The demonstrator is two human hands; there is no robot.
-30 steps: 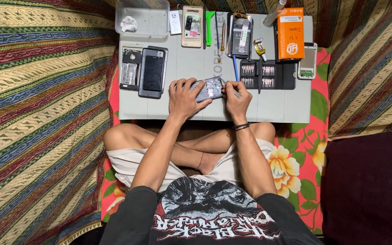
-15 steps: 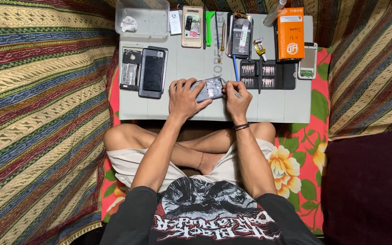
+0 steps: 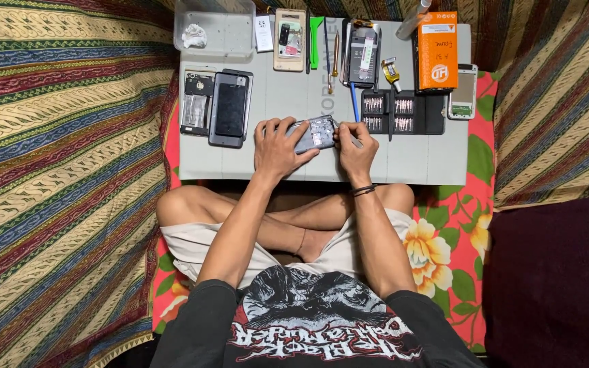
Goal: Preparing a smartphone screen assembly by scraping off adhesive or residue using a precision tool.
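We are sitting cross-legged at a low grey counter point(image 3: 294, 163), and our left hand point(image 3: 277, 146) is grasping an opened phone point(image 3: 313, 133), pinning it flat near the counter's front edge with its insides facing up. Our right hand point(image 3: 354, 144) is pinching a thin tool at the phone's right end; the tool itself is too small for us to make out. Just left of our hands, a dark phone point(image 3: 230, 109) is lying beside a stripped phone back point(image 3: 197, 102). Behind our right hand, a black bit case point(image 3: 403, 112) is lying open, with an orange box point(image 3: 438, 51) standing beyond it and a white phone point(image 3: 463, 92) to its right. A clear plastic tray point(image 3: 216, 31) is sitting at the far left corner, and a green pry tool point(image 3: 316, 41) is lying near the far edge.
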